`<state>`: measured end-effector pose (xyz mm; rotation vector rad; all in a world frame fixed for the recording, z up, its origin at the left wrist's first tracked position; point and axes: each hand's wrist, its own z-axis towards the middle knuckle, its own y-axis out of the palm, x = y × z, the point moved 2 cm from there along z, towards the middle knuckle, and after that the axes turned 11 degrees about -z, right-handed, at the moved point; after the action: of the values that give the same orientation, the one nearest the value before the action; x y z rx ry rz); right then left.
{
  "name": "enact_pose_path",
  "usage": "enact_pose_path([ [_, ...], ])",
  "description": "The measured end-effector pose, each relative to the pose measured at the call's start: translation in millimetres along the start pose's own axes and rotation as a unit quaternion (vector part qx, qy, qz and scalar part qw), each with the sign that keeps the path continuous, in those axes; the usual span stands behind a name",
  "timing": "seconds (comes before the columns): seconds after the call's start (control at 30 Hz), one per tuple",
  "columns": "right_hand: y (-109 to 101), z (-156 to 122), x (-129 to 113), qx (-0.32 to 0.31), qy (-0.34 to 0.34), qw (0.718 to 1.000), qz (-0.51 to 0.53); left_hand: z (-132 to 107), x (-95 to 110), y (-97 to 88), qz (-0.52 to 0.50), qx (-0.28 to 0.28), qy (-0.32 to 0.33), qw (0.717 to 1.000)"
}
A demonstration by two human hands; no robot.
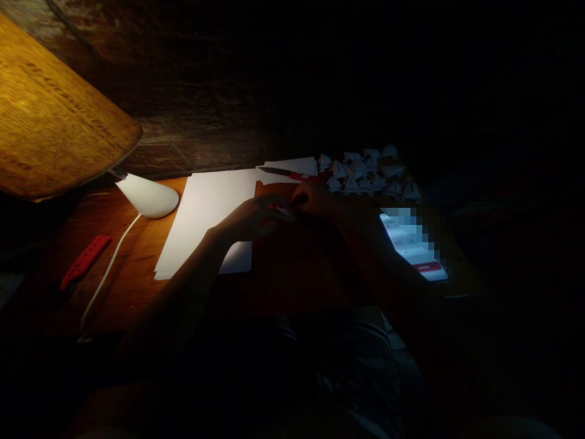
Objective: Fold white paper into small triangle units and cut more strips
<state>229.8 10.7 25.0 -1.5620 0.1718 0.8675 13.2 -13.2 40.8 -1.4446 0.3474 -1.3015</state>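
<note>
Super dark room, rough wall (183, 116) at the back, and a wooden table (141, 247) where a stack of white paper (205, 210) makes the handiest landmark. Well left of the stack there's a big yellowish lampshade (59, 110) with printing on it, then a red strip-like thing (86, 262) lying flat, a white cord (109, 274), and just beside the stack the white lamp base (153, 198). Over the stack's right edge is the person's left hand (249, 219), pinching a small white piece (286, 213) just right of the stack. Some pointy tool with a dark blade (276, 171) lies beyond it. Next comes the right hand (315, 200), fingers curled at that same piece, too dim to tell if they're actually gripping. Farther right of the stack: a bunch of folded paper bits (361, 174), then a lit phone (406, 244).
</note>
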Motion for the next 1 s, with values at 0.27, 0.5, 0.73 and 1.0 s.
enact_pose_path([
  [0.27, 0.0, 0.6, -1.3, -0.009, 0.004, 1.000, 0.002, 0.6, -2.4, -0.3, 0.000, -0.006, -0.009, 1.000],
  [0.5, -0.3, -0.4, -3.8, -0.017, 0.024, 1.000, -0.011, 4.1, -10.4, 5.2, 0.002, 0.015, -0.001, 1.000],
  [0.73, 3.0, 1.9, -2.0, 0.007, 0.059, 0.998, -0.015, 7.6, -11.7, 6.9, -0.008, 0.008, -0.017, 1.000],
  [1.0, 3.8, 0.5, -1.5, 0.040, 0.078, 0.996, -0.027, 7.9, -10.4, 7.9, -0.003, 0.007, -0.022, 1.000],
])
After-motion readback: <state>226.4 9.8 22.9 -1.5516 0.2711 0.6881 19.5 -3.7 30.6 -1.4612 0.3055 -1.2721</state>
